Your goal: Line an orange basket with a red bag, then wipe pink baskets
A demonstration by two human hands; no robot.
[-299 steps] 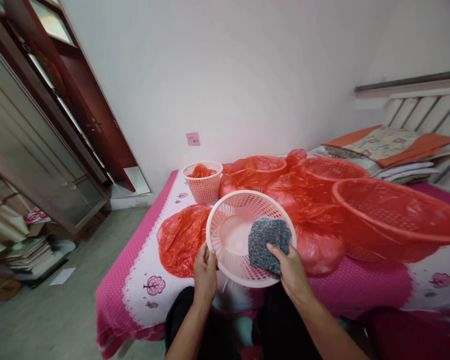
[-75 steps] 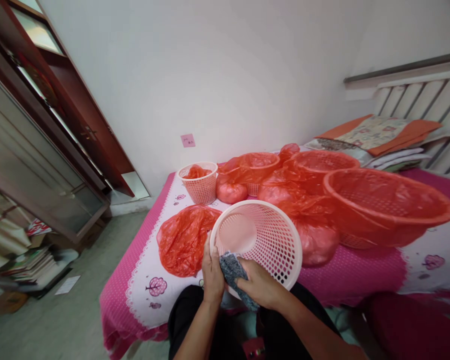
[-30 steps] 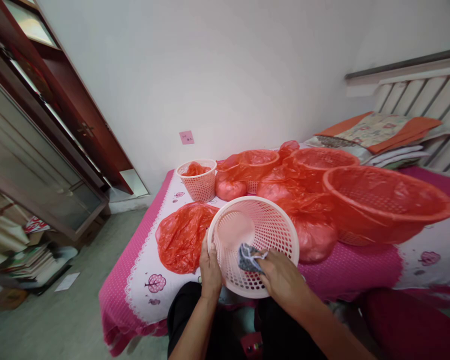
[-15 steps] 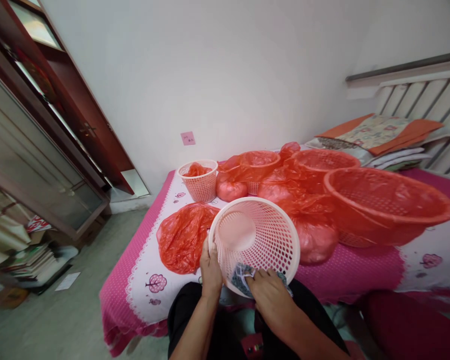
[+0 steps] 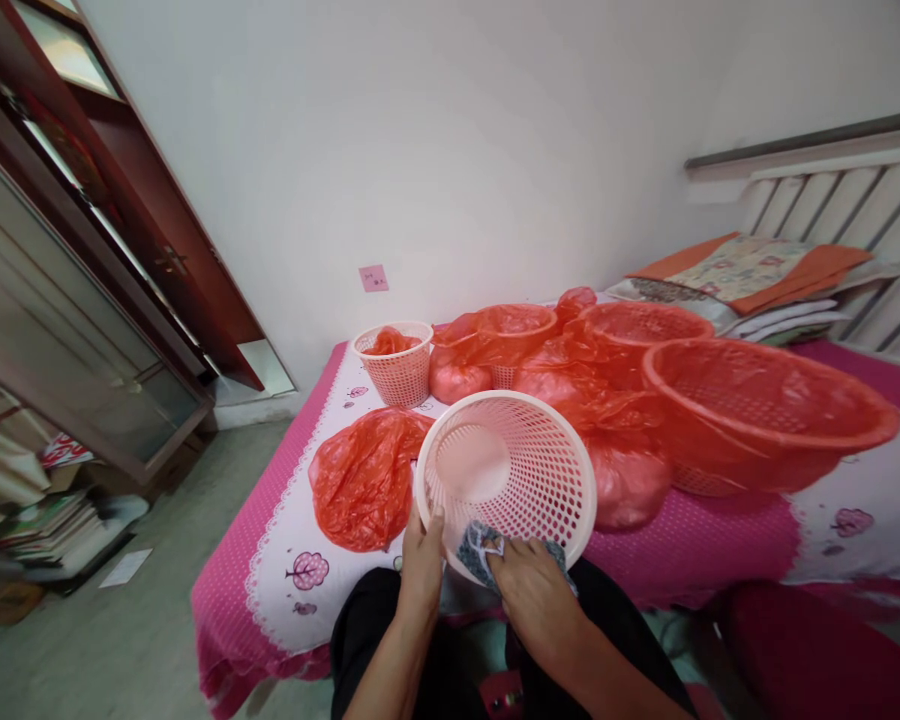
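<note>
A pale pink plastic basket [image 5: 547, 460] with a perforated wall lies tilted over my lap, its mouth facing me. My left hand [image 5: 423, 560] grips its rim at the lower left, thumb on the inside. In my right hand [image 5: 529, 590] is a grey-green cloth [image 5: 480, 553] with a whitish strip, pressed against the inner wall near the lower rim. Part of the cloth is hidden under the fingers. Just left of the basket, a crumpled red plastic bag [image 5: 364, 480] rests on the bed.
The bed [image 5: 270, 570] has a pink and white cover. Behind stand a small basket [image 5: 394, 375] with red plastic inside, several red-bagged baskets [image 5: 765, 420] and full red bags [image 5: 626, 480]. Folded bedding [image 5: 750, 275] lies by the radiator [image 5: 847, 220]. A dark red seat [image 5: 810, 650] is at right.
The left hand has slid slightly down the rim. My right hand and the cloth have shifted a little within the basket's lower side. The view has moved slightly.
</note>
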